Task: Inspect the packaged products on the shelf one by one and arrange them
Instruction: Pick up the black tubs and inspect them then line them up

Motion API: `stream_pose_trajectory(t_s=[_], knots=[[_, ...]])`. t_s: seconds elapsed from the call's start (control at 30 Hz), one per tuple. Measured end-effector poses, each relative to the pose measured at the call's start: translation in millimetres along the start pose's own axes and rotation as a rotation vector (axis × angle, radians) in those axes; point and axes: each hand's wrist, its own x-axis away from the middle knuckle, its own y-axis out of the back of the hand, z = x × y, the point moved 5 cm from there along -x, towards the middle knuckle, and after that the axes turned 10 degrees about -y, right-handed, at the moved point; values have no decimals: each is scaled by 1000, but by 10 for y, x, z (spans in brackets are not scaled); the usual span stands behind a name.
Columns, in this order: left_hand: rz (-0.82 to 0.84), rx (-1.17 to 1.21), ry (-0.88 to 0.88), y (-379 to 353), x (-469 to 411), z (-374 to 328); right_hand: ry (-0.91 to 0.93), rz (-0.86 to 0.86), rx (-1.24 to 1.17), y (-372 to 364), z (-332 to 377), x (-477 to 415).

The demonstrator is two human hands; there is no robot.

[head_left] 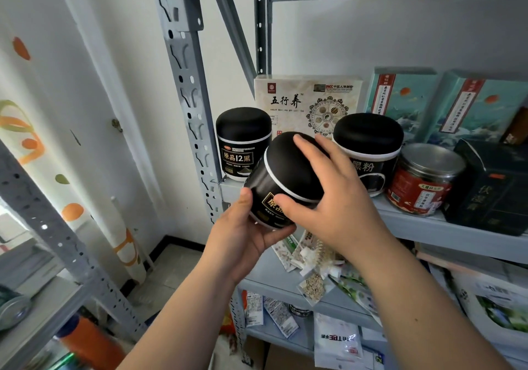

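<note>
While the left hand (243,235) cups the base of the tilted black jar (274,186) with curled fingers, the right hand (328,195) grips its lid, fingers spread around it. This jar is just before the grey shelf (414,224), where a second jar (243,144) and a third jar (368,146) stand before a white box (308,98).

Both bare forearms reach up and forward. The left hand (245,235) cups the base of a tilted black round-lidded jar (285,164), thumb up its side; the right hand (337,198) grips its lid, fingers spread.
</note>
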Motion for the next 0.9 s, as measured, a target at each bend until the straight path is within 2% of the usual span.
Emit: stream_pose_trajectory(t_s=[0.23,0.3,0.37,0.5,0.67,0.7,0.9], knots=[[-5,-165,4,-18,-290,-110,24,36,325,80,164,-307],[18,-323,-34,31,-347,-147,51,23,369,44,207,-308],[70,-618,-103,43,-367,-215,83,8,412,-20,228,-305],[180,-1378,-446,31,-354,-450,68,-22,448,-48,202,-367],[170,-1811,-895,-63,-376,-691,62,-70,512,-41,164,-482],[179,-1875,-915,-101,-415,-723,46,-64,523,-37,160,-507],[264,-2117,-782,-204,-732,-758,-8,-55,670,-36,151,-615]])
